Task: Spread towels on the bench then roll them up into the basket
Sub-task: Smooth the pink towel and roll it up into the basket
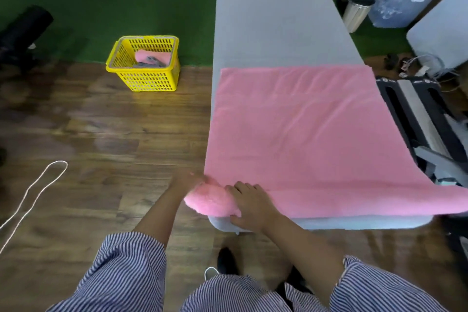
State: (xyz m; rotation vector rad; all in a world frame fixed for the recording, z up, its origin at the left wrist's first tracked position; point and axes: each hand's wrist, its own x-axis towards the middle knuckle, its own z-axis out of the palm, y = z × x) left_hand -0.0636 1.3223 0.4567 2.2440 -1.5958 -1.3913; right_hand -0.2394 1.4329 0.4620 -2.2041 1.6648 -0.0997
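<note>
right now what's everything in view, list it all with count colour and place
bench: 1, grey, centre right, running away from the person
pink towel: 1, pink, spread over the near half of the bench, near left corner bunched into the start of a roll
basket: 1, yellow, on the wood floor left of the bench
rolled towels: pink and grey ones, inside the basket, count unclear
cord: 1, pale, looped on the floor at far left
bin: 1, metal, black lid, right of the bench's far end
plastic tub: 1, clear bluish, top right
green mat: 1, green, floor beyond the wood
left hand: 1, on the roll's left end, grip unclear
right hand: 1, curled over the rolled corner
striped sleeves: 2, blue-white, bottom
</note>
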